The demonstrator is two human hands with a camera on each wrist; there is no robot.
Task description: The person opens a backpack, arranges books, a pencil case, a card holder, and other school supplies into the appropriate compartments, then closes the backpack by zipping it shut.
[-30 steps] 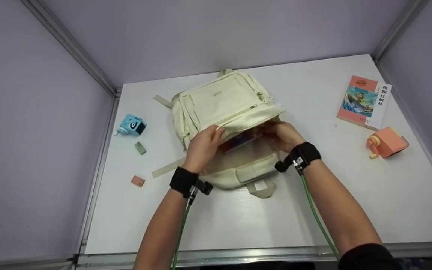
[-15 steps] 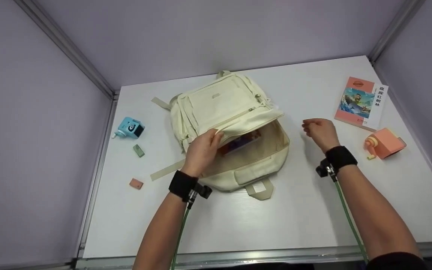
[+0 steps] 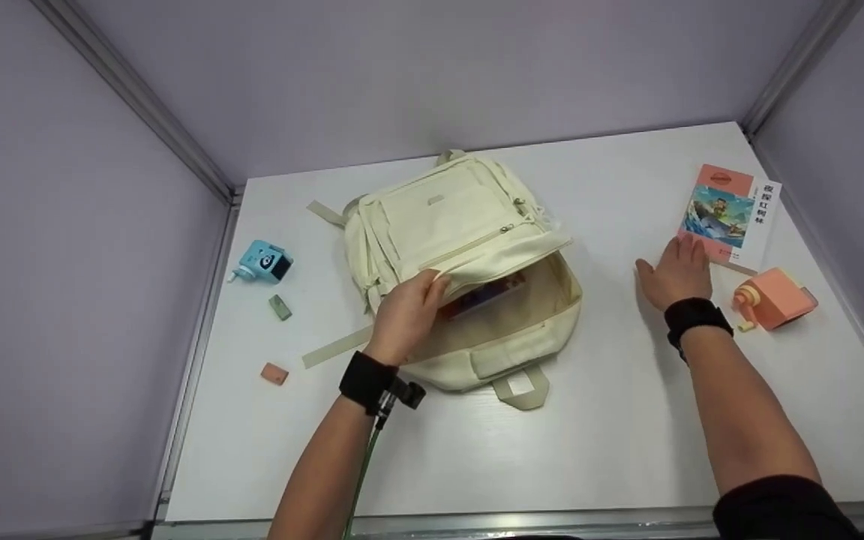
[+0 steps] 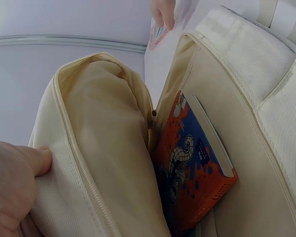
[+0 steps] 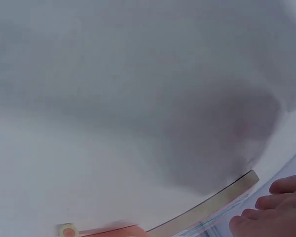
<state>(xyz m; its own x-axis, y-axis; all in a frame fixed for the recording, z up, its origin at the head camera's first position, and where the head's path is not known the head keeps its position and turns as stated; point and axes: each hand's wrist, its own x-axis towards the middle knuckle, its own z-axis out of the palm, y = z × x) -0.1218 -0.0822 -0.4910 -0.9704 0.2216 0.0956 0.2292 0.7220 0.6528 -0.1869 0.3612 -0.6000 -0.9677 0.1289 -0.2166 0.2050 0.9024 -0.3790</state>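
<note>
A cream backpack (image 3: 439, 225) lies on the white table with its main compartment unzipped. My left hand (image 3: 406, 315) pinches the edge of its upper panel and holds the mouth apart. Inside, a book with an orange and blue cover (image 4: 197, 163) leans against the lining. On the right, my right hand (image 3: 679, 276) is at the lower left corner of a paperback (image 3: 717, 214) with a pink and white cover. Its fingers are extended over that corner, the thumb apart; whether they press on it I cannot tell. The right wrist view shows the fingertips (image 5: 283, 185) above the book's edge.
An orange crank pencil sharpener (image 3: 775, 298) stands just below the paperback. Left of the backpack are a blue crank sharpener (image 3: 265, 261), a small green block (image 3: 280, 307) and a small pink block (image 3: 274, 373). A loose strap (image 3: 336, 346) sticks out from the bag toward them.
My right hand has come out of the backpack's mouth, without a visible object, and moved right to the paperback. The left hand keeps holding the panel's edge.
</note>
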